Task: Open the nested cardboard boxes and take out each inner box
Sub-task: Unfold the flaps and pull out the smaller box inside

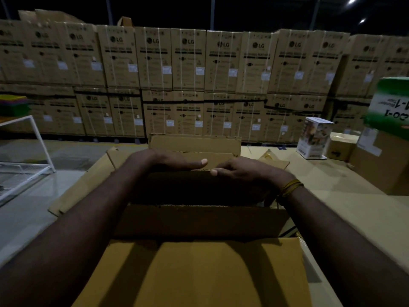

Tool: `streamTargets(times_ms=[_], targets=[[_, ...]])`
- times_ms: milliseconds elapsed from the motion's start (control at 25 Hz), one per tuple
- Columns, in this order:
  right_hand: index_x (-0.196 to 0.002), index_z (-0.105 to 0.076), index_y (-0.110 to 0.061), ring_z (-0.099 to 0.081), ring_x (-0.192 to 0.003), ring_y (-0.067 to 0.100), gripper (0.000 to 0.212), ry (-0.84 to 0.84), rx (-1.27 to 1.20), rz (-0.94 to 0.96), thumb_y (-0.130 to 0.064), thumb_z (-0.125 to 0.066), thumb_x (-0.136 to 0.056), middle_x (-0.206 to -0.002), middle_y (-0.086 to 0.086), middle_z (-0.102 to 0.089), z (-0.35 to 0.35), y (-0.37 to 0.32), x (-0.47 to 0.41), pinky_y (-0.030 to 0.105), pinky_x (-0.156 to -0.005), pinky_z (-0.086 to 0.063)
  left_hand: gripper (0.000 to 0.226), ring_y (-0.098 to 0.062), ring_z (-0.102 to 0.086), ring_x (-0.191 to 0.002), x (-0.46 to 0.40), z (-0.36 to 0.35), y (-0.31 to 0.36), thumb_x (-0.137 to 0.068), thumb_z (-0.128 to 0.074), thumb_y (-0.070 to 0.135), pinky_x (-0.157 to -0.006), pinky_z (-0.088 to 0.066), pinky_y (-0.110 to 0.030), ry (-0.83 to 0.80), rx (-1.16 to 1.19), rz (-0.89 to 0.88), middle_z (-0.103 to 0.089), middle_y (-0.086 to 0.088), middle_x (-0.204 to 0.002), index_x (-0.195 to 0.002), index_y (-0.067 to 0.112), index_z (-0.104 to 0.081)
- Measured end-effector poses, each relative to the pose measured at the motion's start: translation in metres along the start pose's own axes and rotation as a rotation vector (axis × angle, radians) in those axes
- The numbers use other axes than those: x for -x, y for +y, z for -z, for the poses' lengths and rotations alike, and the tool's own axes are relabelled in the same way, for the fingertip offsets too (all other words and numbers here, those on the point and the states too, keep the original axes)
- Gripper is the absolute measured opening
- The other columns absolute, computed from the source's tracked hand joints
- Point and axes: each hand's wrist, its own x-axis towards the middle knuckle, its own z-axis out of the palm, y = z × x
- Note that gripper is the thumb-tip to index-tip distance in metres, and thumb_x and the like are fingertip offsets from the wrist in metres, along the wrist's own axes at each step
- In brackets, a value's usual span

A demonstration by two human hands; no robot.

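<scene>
Stacked LG washing-machine cartons [188, 60] walled off the whole upper half of the frame in a dim warehouse. At lower centre sat the outer cardboard box [221, 273], its near flap folded toward the person and its far flap [194, 141] standing up behind the hands. Inside it, in deep shadow, lay what looked like the inner box [199, 220].

Left hand [174, 161] and right hand [243, 171] met at centre frame over the top edge of a dark inner flap [199, 185], thumbs nearly touching. Fingers appeared hooked over the far side; grip could not be confirmed.

Judgement: step in hand was folding this flap back. Best done with the hands spread wider along the edge, pulling evenly so the flap bends at its crease rather than tearing.

Box interior was too dark to read. A white wire rack [28, 151] at left and a green-and-white carton [389, 105] at right were cut off by the frame edges.
</scene>
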Motion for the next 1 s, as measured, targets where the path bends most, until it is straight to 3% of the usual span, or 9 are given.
streamTargets(times_ms=[120, 240, 280, 360, 400, 480, 560, 720, 1000], targets=[[-0.125, -0.062, -0.029, -0.059, -0.106, 0.018, 0.051, -0.083, -0.049, -0.016, -0.063, -0.041, -0.093, -0.12, 0.0, -0.063, 0.005, 0.001, -0.007, 0.043, -0.098, -0.048, 0.104, -0.03, -0.052, -0.124, -0.01, -0.002, -0.001, -0.058, -0.031, 0.094, -0.102, -0.039, -0.048, 0.07, -0.021, -0.021, -0.051, -0.01, -0.142, -0.132, 0.026, -0.057], [-0.104, -0.067, -0.047, -0.063, -0.105, 0.014, 0.051, -0.227, -0.197, -0.064, -0.083, -0.044, -0.077, -0.122, -0.002, -0.069, 0.015, 0.002, -0.01, 0.041, -0.095, -0.047, 0.074, -0.024, -0.066, -0.105, -0.017, 0.004, -0.004, -0.07, -0.048, 0.083, -0.088, -0.052, -0.043, 0.002, 0.022, 0.006, -0.068, -0.005, -0.118, -0.114, 0.028, -0.068], [-0.106, -0.068, -0.053, -0.061, -0.11, 0.011, 0.054, -0.299, -0.267, -0.082, -0.089, -0.043, -0.074, -0.123, -0.006, -0.07, 0.019, 0.005, -0.011, 0.041, -0.096, -0.044, 0.061, -0.022, -0.07, -0.099, -0.019, 0.005, -0.004, -0.078, -0.052, 0.077, -0.08, -0.054, -0.04, -0.046, -0.032, 0.008, -0.072, -0.002, -0.11, -0.11, 0.029, -0.07], [-0.131, -0.051, -0.061, -0.044, -0.135, 0.015, 0.069, -0.345, -0.298, -0.164, -0.094, -0.041, -0.071, -0.149, -0.006, -0.051, 0.022, 0.009, -0.018, 0.049, -0.108, -0.031, 0.049, -0.02, -0.065, -0.11, -0.026, -0.005, -0.001, -0.089, -0.056, 0.064, -0.08, -0.052, -0.041, -0.091, -0.231, 0.0, -0.067, 0.001, -0.124, -0.127, 0.034, -0.06], [-0.143, -0.035, -0.059, -0.028, -0.147, 0.023, 0.081, -0.302, -0.184, -0.227, -0.094, -0.042, -0.071, -0.162, -0.004, -0.03, 0.022, 0.012, -0.026, 0.054, -0.112, -0.025, 0.054, -0.023, -0.056, -0.121, -0.032, -0.013, -0.001, -0.09, -0.057, 0.06, -0.086, -0.05, -0.042, -0.036, -0.383, -0.02, -0.057, 0.0, -0.138, -0.138, 0.034, -0.05], [-0.152, -0.003, -0.054, 0.002, -0.153, 0.037, 0.097, -0.216, 0.279, -0.349, -0.091, -0.044, -0.072, -0.167, 0.002, 0.011, 0.005, 0.016, -0.042, 0.066, -0.114, -0.016, 0.07, -0.03, -0.043, -0.134, -0.046, -0.033, 0.001, -0.091, -0.057, 0.057, -0.097, -0.044, -0.049, 0.218, -0.749, -0.084, -0.037, -0.005, -0.154, -0.151, 0.031, -0.031], [-0.152, 0.012, -0.049, 0.016, -0.15, 0.041, 0.101, -0.158, 0.516, -0.328, -0.084, -0.048, -0.079, -0.162, 0.006, 0.029, -0.022, 0.016, -0.054, 0.074, -0.112, -0.007, 0.082, -0.035, -0.031, -0.142, -0.059, -0.049, 0.001, -0.091, -0.058, 0.056, -0.103, -0.039, -0.055, 0.381, -0.893, -0.164, -0.021, -0.009, -0.161, -0.155, 0.026, -0.016], [-0.154, 0.019, -0.039, 0.021, -0.149, 0.04, 0.101, -0.142, 0.559, -0.265, -0.067, -0.053, -0.09, -0.16, 0.005, 0.036, -0.06, 0.021, -0.076, 0.078, -0.109, -0.004, 0.096, -0.037, -0.014, -0.149, -0.086, -0.062, -0.008, -0.088, -0.062, 0.055, -0.107, -0.033, -0.058, 0.381, -0.815, -0.203, -0.004, -0.009, -0.165, -0.156, 0.021, -0.004], [-0.156, 0.021, -0.03, 0.02, -0.15, 0.04, 0.113, -0.125, 0.617, -0.266, -0.066, -0.061, -0.086, -0.16, 0.007, 0.035, -0.05, 0.051, -0.153, 0.08, -0.109, -0.007, 0.096, -0.036, -0.002, -0.151, -0.16, -0.029, -0.02, -0.092, -0.059, 0.052, -0.11, -0.032, -0.058, 0.461, -0.79, -0.077, 0.005, -0.01, -0.166, -0.157, 0.018, 0.003]])
